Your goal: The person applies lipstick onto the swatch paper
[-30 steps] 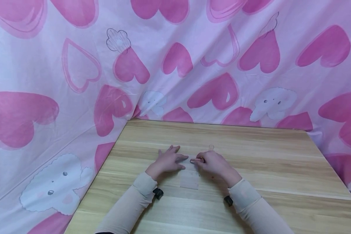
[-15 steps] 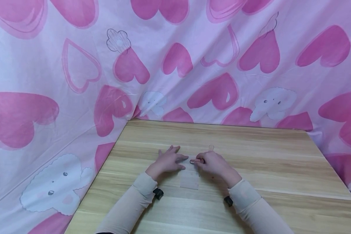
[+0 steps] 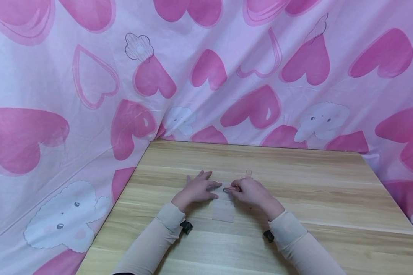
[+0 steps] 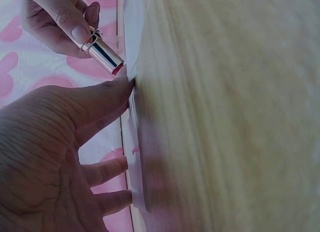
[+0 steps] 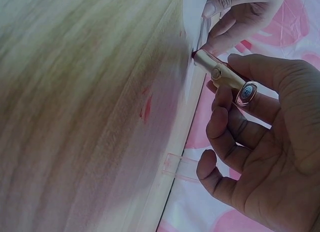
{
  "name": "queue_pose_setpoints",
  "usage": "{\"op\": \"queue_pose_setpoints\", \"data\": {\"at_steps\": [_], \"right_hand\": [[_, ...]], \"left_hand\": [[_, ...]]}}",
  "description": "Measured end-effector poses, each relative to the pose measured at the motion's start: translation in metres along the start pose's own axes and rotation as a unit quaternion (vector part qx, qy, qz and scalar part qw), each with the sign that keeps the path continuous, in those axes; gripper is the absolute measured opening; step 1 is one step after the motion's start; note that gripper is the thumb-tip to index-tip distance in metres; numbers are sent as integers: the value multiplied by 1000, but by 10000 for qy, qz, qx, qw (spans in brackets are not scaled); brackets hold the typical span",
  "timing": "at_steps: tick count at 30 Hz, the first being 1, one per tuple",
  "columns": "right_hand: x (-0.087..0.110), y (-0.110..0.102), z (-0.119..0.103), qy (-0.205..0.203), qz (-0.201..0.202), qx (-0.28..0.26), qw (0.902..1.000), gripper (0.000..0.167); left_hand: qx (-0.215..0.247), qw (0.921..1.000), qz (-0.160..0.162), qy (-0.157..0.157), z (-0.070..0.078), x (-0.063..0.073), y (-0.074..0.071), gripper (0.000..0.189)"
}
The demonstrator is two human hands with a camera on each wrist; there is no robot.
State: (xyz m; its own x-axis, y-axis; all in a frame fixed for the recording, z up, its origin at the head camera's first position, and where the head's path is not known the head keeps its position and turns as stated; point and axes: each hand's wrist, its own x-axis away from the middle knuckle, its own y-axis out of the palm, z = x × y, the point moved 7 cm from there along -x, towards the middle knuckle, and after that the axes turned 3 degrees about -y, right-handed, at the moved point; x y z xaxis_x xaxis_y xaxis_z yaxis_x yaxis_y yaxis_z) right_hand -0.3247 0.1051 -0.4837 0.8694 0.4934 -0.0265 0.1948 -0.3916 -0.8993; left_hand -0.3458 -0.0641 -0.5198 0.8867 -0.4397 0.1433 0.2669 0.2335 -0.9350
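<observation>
On a wide, pale wood-grain table (image 3: 334, 198), a bare left hand (image 3: 197, 189) with spread fingers touches the ten-o'clock side of a thin, white, rectangular sheet (image 3: 222, 213), while a bare right hand (image 3: 252, 193) at its two o'clock pinches a shiny gold, cylindrical lipstick (image 5: 220, 73), whose red tip points towards nine o'clock over the sheet. A small, clear, rounded-rectangular plastic piece (image 3: 249, 173) lies at the right hand's twelve o'clock.

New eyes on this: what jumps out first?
Probably the pink heart-print cloth hanging behind the wooden table. Next, near the table's middle, the gold, red-tipped tube in the right hand, its tip by a pale sheet that the left hand touches.
</observation>
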Motion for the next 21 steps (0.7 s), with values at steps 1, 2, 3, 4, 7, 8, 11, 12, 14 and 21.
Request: {"op": "queue_pose_setpoints", "data": {"at_steps": [1, 2, 3, 4, 7, 8, 11, 12, 14, 21], "right_hand": [[0, 0, 0, -15, 3, -3, 10000, 14], [0, 0, 0, -28, 5, -7, 10000, 14], [0, 0, -1, -46, 7, -12, 10000, 13], [0, 0, 0, -57, 8, -6, 10000, 13], [1, 1, -1, -94, 4, -1, 10000, 13], [1, 1, -1, -116, 8, -2, 9999, 13], [0, 1, -2, -207, 40, 7, 9998, 14], [0, 1, -2, -237, 51, 3, 9997, 14], [1, 1, -2, -283, 69, 10, 9996, 14], [2, 2, -3, -348, 80, 43, 9994, 14]], "left_hand": [[-3, 10000, 5, 3, 0, 0, 0, 51], [-5, 10000, 7, 5, 0, 0, 0, 51], [-4, 10000, 7, 6, 0, 0, 0, 51], [2, 10000, 11, 8, 0, 0, 0, 51], [18, 10000, 30, 18, 0, 0, -1, 51], [19, 10000, 37, 20, 0, 0, -1, 51], [18, 10000, 34, 15, 0, 0, -1, 50], [24, 10000, 30, 14, 0, 0, -1, 50], [28, 10000, 21, 20, 0, 1, -1, 50], [-26, 10000, 3, 21, 2, 2, -2, 50]]}}
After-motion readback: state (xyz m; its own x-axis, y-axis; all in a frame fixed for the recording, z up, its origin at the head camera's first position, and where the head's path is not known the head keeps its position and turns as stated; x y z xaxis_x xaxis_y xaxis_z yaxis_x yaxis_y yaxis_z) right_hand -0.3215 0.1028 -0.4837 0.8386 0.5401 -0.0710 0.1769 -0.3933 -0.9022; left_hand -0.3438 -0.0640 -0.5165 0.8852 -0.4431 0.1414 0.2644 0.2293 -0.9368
